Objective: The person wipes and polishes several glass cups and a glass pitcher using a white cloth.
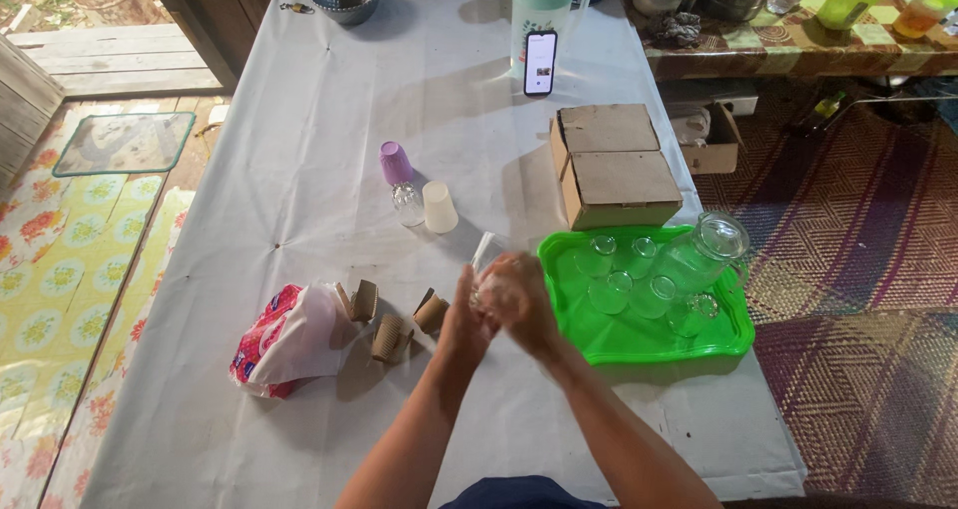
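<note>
Head view — both hands' fingers [519,289] wrapped round clear glass [483,253], mostly hidden — contents indiscernible.

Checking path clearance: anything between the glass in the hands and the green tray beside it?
Nothing visible. Both hands, left hand and right hand, hold the clear glass just left of the green tray; bare tablecloth lies between. On the tray, other glasses fill the near-left part.
</note>
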